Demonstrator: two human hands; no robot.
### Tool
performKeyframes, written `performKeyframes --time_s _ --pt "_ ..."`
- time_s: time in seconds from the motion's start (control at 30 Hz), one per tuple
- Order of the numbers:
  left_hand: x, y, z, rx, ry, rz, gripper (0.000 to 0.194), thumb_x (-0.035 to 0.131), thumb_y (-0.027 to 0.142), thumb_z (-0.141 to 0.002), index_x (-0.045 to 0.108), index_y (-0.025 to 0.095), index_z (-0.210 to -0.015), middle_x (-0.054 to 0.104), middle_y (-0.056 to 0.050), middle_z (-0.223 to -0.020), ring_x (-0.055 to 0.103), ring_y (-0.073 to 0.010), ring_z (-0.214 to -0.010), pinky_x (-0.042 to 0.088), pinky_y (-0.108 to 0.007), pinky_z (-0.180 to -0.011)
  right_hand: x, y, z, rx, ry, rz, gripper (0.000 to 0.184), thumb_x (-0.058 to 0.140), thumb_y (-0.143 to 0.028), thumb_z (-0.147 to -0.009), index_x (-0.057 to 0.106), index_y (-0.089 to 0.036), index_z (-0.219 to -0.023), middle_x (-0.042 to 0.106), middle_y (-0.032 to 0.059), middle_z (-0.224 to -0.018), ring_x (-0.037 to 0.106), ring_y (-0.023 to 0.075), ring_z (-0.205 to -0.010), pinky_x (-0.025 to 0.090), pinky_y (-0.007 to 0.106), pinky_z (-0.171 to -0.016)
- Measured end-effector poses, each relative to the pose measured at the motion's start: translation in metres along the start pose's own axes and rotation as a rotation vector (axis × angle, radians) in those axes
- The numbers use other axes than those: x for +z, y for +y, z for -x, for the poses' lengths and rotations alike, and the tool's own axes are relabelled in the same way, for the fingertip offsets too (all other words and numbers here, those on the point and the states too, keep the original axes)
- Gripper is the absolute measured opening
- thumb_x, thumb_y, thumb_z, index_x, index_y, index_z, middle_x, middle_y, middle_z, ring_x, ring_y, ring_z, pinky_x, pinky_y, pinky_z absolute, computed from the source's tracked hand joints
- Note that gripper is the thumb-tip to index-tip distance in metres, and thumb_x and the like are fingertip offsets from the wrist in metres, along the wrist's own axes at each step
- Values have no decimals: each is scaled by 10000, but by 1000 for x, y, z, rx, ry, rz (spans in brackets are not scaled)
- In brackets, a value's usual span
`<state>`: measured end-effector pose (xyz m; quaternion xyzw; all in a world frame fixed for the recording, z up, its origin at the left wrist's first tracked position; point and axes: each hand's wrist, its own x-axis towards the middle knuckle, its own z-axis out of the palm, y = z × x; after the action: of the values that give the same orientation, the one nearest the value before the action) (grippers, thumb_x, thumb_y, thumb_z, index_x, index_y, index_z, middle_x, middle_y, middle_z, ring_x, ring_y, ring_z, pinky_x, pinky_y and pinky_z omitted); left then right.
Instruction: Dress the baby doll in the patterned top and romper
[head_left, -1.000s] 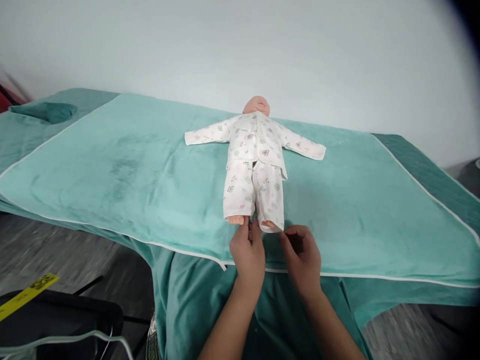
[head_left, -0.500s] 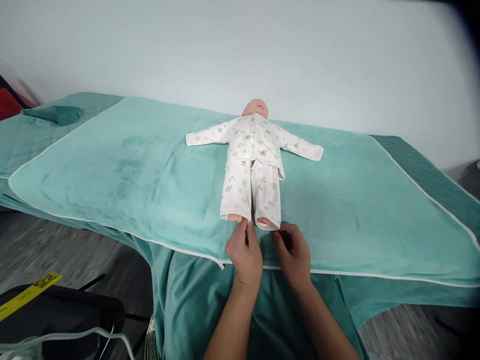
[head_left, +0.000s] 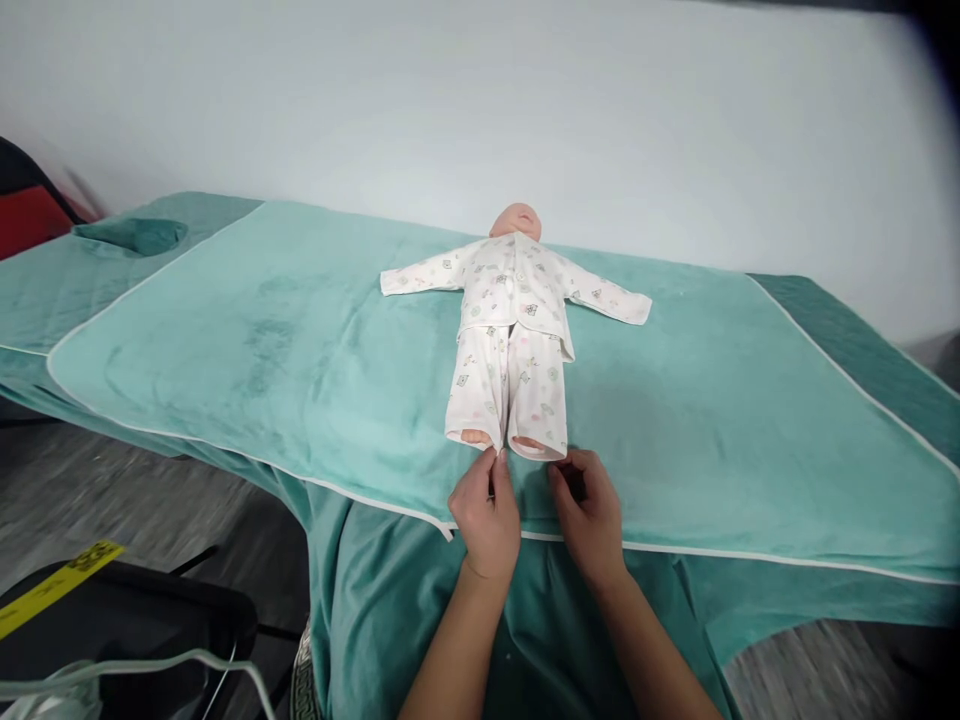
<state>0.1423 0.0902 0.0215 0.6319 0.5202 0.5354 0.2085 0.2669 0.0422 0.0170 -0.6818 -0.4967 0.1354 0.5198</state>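
A baby doll [head_left: 512, 330] in white printed pyjamas lies on its back on a light teal towel [head_left: 300, 340], arms spread, head toward the wall. Its bare feet peek out of the trouser legs near the towel's front edge. My left hand [head_left: 487, 515] has its fingers pressed together in a pinch at the hem between the two trouser legs. My right hand [head_left: 591, 515] is curled with its fingertips at the hem of the doll's right-side trouser cuff [head_left: 544, 450].
The towel covers a bed draped in a darker teal sheet [head_left: 390, 620], standing against a white wall. A folded teal cloth [head_left: 135, 235] lies at the far left. A black object with a yellow label [head_left: 67, 580] and a cable sit on the floor at lower left.
Both hands stay at the trouser hems and have drawn slightly toward me. The view has shifted a little to the left.
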Motion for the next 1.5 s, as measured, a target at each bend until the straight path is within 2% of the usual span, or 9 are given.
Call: performKeyframes --time_s 0.2,0.37,0.57,0.67,0.83,1.03,1.27,1.4,1.5 --pt "-11 1 -4 -25 -65 128 217 539 217 -986 709 194 -1119 757 -74 -1034 706 -170 -961 551 -307 -892 -2 0 -2 51 -24 -53 98 571 -277 -966 619 -232 -1038 620 5 -922 571 167 -815 463 309 -733" --pt "-26 0 -30 45 175 50 273 580 219 -956 649 202 -1220 607 -114 -1179 594 -210 -1148 511 -364 -978 -5 -2 -3 116 -36 -118 111 569 -307 -969 622 -229 -1028 612 1 -908 557 161 -803 451 300 -726" --pt "-41 -15 -64 -16 -223 164 334 521 192 -973 627 251 -1284 614 -71 -1278 577 -189 -1200 474 -349 -1036 -10 -4 -4 144 -69 -153 124 562 -312 -972 619 -227 -1042 608 0 -907 549 155 -802 447 291 -727" --pt "-43 -21 -66 7 -274 150 351 554 176 -940 633 249 -1275 614 -70 -1255 582 -193 -1163 491 -337 -979 -10 -4 -5 145 -79 -164 128 561 -312 -970 620 -228 -1047 610 0 -908 549 154 -799 450 291 -727" --pt "-42 -17 -66 -40 -185 158 146 579 267 -957 691 204 -1026 658 -36 -1009 616 -157 -939 496 -290 -858 -10 -5 -5 149 -69 -163 131 565 -318 -966 620 -226 -1041 614 5 -904 563 161 -814 465 300 -750" --pt "-47 -14 -61 -105 42 248 139 594 320 -951 654 202 -996 622 -19 -976 600 -144 -923 478 -266 -863 -10 -4 -5 136 -84 -178 121 557 -303 -973 621 -229 -1043 621 8 -931 568 159 -835 464 297 -762" --pt "-51 -38 -55 -245 -63 248 130 597 286 -925 679 210 -992 659 -25 -996 623 -154 -940 488 -279 -876 -17 -8 -6 220 -102 -250 140 610 -332 -950 647 -230 -1038 636 6 -921 580 154 -827 481 302 -766" --pt "-45 -36 -84 -242 -48 332 236 630 306 -902 675 212 -1114 692 -52 -1153 640 -184 -1093 499 -308 -964 -24 -14 -34 352 57 -458 274 690 -402 -890 651 -219 -1090 670 54 -1051 631 185 -895 538 328 -745" --pt "-25 -28 -125 -293 -142 444 312 627 328 -907 667 227 -1199 672 -59 -1310 611 -195 -1225 476 -319 -1037 -24 -19 -81 297 150 -456 399 718 -400 -873 626 -255 -1234 632 72 -1300 600 214 -1167 521 380 -957"
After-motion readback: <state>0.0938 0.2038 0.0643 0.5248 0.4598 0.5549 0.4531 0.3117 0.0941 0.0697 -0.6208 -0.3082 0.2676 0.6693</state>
